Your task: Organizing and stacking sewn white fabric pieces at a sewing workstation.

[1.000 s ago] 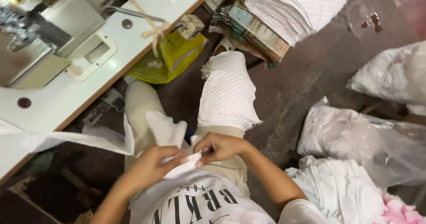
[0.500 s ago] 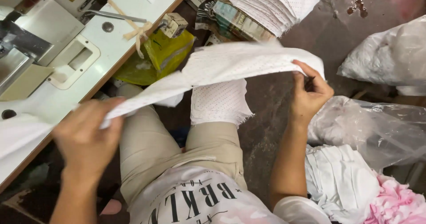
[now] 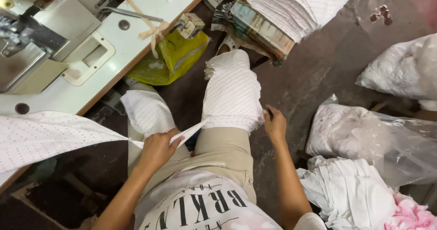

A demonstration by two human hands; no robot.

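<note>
Your left hand [image 3: 157, 149] is closing on the narrow end of a white red-dotted cloth piece [image 3: 50, 136], which is trailing from the white sewing table [image 3: 95, 91] to your lap. Your right hand [image 3: 275, 126] is resting loosely curled against the one stack of dotted white pieces [image 3: 232, 93] on your right knee, holding nothing that I can see. This stack is sitting near the knee's edge, so I think a push from that hand could tip it to the floor; a second stack [image 3: 296, 7] is lying further away, on a pile.

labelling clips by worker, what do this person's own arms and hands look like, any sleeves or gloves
Both arms are bare from wrist to past the elbow, with no gloves, watch or rings visible on the left hand or the right hand. A short white sleeve edge shows at the right upper arm, part of a pale printed t-shirt with dark lettering.
</note>
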